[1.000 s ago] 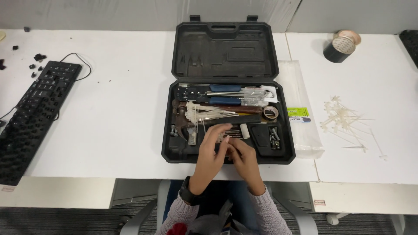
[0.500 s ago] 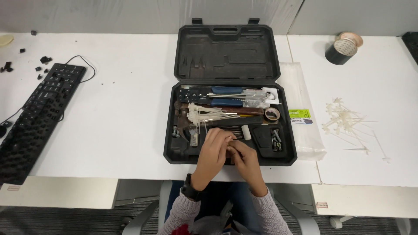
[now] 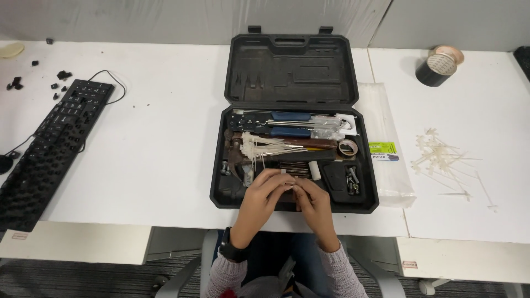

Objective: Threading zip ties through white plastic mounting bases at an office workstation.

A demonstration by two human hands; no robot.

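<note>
While both hands point(image 3: 290, 196) pinch small white piece point(image 3: 289, 184), open toolbox point(image 3: 295, 160) holds screwdrivers, zip ties.

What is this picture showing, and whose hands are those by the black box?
There is no machine here, just a person sitting at a white table. The picture comes from a camera worn on that person's head, so you look down the way they do. The left hand and the right hand meet over the front edge of an open black toolbox. They pinch something small and pale between the fingertips; it is too tiny to tell what. Inside the box lie blue-handled tools, a bunch of white cable ties and some bolts. On the table are a black keyboard on the left, more loose cable ties on the right, and rolls of tape in the far corner.
</note>
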